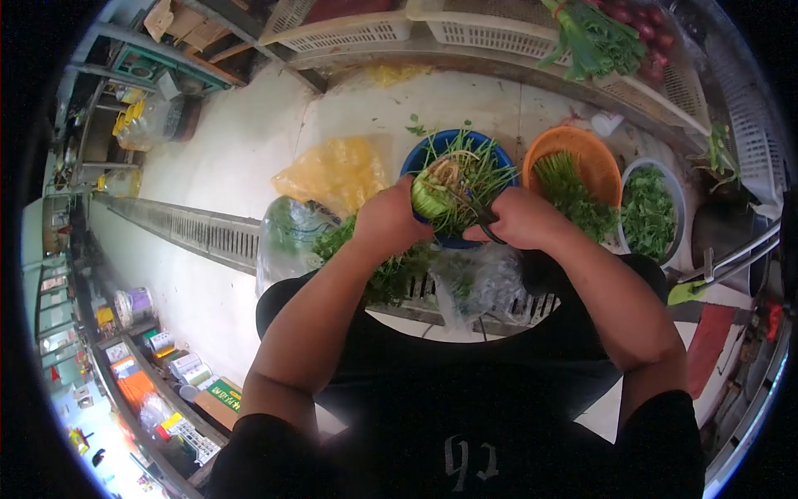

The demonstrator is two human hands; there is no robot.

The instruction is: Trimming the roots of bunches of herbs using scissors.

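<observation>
My left hand (389, 215) grips a bunch of leafy green herbs. The pale root end (431, 194) points away from me over a blue basin (408, 163), and the leaves (399, 277) hang towards my lap. In my right hand (520, 218) is a pair of dark-handled scissors (492, 232); the blades are hard to make out against the stems. Loose cut stems (492, 159) fill the blue basin. Right of it, an orange basin (601, 150) contains a bundle of green stems with feathery leaves (564, 187).
A grey basin of leafy greens (648, 212) stands farther right. Yellow (336, 174) and clear plastic bags (293, 231) lie left, another clear bag (480, 280) before me. A drain grate (187, 227) crosses the floor. Plastic crates (355, 34) line the far side.
</observation>
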